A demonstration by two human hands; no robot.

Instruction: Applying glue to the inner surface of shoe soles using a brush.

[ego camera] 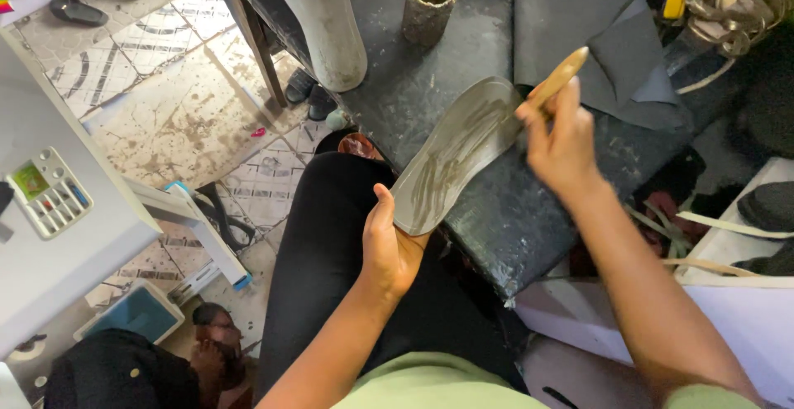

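My left hand [389, 243] grips the heel end of a grey shoe insole [451, 157], held tilted over the edge of a dark work board [496, 210]. Wet glue streaks show on the insole's surface. My right hand [562, 140] is closed on a brush with a wooden handle [558, 78], its tip at the insole's toe end. A glue-crusted tin [428, 4] stands at the far side of the board. A second pale insole [327, 20] lies on the board to the tin's left.
Dark leather or fabric sheets [587, 37] lie at the board's right. A white machine with a button panel [50, 194] stands at left. Tiled floor [182, 111] shows beyond my black-trousered legs. White strips and dark soles [769, 210] sit at right.
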